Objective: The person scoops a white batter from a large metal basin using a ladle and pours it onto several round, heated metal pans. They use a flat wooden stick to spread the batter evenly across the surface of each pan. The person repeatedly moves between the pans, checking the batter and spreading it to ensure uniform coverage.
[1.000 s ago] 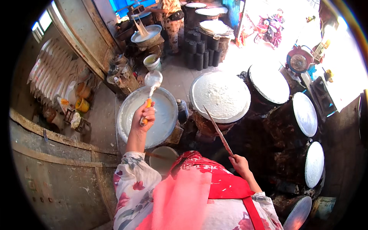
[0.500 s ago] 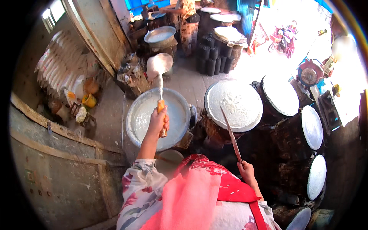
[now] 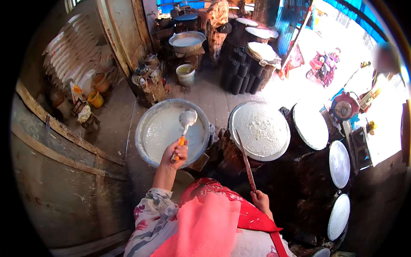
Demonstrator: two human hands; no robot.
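My left hand (image 3: 174, 153) is closed on a ladle (image 3: 187, 118) with an orange handle. The ladle's white-coated bowl hangs above a wide metal basin (image 3: 143, 143) of milky batter; whether it touches the liquid I cannot tell. My right hand (image 3: 260, 200) grips a long, flat, stick-like spreader (image 3: 247, 165), whose tip lies over a round griddle (image 3: 261, 128) covered with a white, lumpy layer. The griddle sits on a dark stand beside the basin, to its right.
More white-topped griddles (image 3: 309, 127) curve down the right side near a fan (image 3: 344, 105). Behind are black cylinders (image 3: 237, 73), a bucket (image 3: 185, 77) and a person (image 3: 216, 23). Stacked sacks (image 3: 70, 51) fill the left room; a scooter (image 3: 323, 68) stands outside.
The ladle has come down and toward me, from above the basin's far rim to over its middle. The view has tilted, so the room sits lower in frame.
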